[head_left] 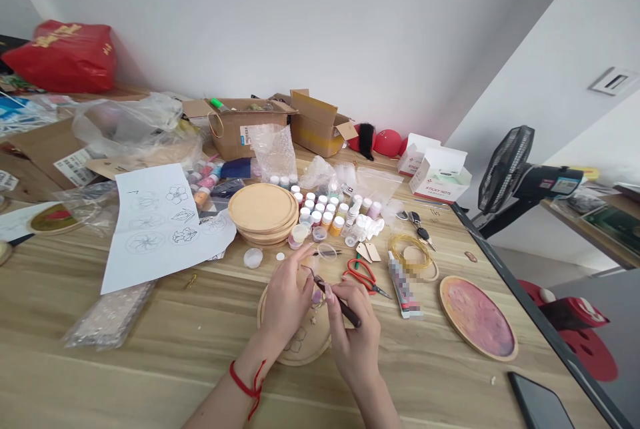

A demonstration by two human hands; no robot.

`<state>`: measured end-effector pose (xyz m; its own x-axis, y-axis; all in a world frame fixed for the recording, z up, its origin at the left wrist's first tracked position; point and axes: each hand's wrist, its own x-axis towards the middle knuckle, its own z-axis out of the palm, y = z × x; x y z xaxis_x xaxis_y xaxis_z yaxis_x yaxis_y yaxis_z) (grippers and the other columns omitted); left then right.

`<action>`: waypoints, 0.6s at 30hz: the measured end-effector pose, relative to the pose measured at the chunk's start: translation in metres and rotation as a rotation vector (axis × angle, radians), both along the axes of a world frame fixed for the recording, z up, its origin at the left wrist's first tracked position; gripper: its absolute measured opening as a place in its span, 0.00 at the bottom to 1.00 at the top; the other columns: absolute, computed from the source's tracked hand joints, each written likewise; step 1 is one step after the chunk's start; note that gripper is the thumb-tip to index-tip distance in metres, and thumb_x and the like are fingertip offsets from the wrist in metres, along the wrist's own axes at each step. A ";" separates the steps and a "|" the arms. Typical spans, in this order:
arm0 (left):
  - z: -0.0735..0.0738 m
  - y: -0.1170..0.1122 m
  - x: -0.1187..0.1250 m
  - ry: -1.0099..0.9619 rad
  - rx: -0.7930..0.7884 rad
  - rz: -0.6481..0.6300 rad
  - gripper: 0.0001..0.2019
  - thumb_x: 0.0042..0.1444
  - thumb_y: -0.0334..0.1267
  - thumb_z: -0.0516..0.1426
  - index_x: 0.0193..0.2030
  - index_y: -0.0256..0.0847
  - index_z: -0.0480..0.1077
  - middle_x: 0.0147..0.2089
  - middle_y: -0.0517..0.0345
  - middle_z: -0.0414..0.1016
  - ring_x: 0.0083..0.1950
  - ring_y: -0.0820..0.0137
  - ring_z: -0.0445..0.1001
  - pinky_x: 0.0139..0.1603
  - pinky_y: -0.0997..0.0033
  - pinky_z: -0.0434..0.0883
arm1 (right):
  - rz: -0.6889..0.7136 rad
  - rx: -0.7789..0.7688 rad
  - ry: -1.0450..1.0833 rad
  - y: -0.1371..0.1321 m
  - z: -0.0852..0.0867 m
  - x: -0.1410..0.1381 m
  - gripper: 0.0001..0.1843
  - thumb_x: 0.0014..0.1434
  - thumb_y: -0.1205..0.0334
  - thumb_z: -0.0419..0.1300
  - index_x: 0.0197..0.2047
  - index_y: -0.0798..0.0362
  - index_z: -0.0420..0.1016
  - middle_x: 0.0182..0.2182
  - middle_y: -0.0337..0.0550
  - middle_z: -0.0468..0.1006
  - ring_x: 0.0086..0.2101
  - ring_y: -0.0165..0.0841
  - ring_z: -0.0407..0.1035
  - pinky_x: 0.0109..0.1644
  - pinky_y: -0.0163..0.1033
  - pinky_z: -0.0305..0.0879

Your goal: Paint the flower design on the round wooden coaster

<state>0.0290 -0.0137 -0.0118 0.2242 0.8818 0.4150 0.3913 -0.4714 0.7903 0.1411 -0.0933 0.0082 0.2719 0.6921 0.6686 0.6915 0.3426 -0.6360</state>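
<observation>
My right hand [356, 329] is closed round a dark-handled tool [349, 313] with a thin metal tip. That tip points up and left, toward the fingers of my left hand [289, 295]. The left fingers are pinched together near it; what they hold, if anything, is too small to make out. Both hands are over a round wooden plate [290, 357] with a flower outline drawn on it, and they hide much of it. Small pale and purple bits lie on the plate between the hands. A red string bracelet [245, 382] is round my left wrist.
Beyond my hands stand a stack of round wooden plates [260, 209] and several small paint jars [327, 219]. Red-handled pliers [367, 274], a glue tube [404, 289] and a pink-painted plate [477, 315] lie rightward. A sheet of flower drawings [155, 229] lies left; a phone [540, 402] lies front right.
</observation>
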 end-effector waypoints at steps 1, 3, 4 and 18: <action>0.000 0.000 0.000 0.003 0.005 0.000 0.23 0.61 0.30 0.54 0.63 0.46 0.61 0.58 0.53 0.75 0.61 0.63 0.72 0.62 0.56 0.68 | -0.003 0.001 0.006 0.000 0.000 0.000 0.06 0.67 0.66 0.56 0.42 0.50 0.74 0.33 0.43 0.80 0.39 0.36 0.73 0.47 0.45 0.71; 0.000 0.000 0.000 0.004 0.017 0.000 0.23 0.61 0.30 0.55 0.63 0.46 0.60 0.58 0.53 0.75 0.61 0.62 0.72 0.62 0.56 0.68 | -0.007 0.007 0.011 0.000 -0.001 0.000 0.06 0.66 0.66 0.56 0.42 0.50 0.74 0.34 0.43 0.80 0.40 0.37 0.73 0.47 0.45 0.70; 0.000 0.000 0.000 0.003 0.019 -0.002 0.24 0.61 0.30 0.55 0.64 0.47 0.60 0.58 0.53 0.75 0.61 0.62 0.72 0.62 0.56 0.68 | -0.003 0.009 0.012 0.000 -0.001 0.000 0.06 0.66 0.66 0.57 0.42 0.50 0.74 0.34 0.43 0.80 0.40 0.37 0.73 0.47 0.45 0.70; 0.000 0.000 0.001 -0.001 0.026 0.013 0.22 0.62 0.31 0.54 0.63 0.47 0.61 0.57 0.55 0.76 0.60 0.63 0.73 0.61 0.57 0.69 | -0.003 0.038 -0.007 0.000 -0.001 0.001 0.06 0.65 0.69 0.57 0.42 0.50 0.73 0.34 0.42 0.80 0.40 0.36 0.72 0.48 0.44 0.69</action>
<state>0.0296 -0.0133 -0.0115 0.2126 0.8733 0.4384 0.3964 -0.4871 0.7782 0.1420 -0.0935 0.0071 0.2694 0.6653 0.6963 0.6972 0.3641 -0.6176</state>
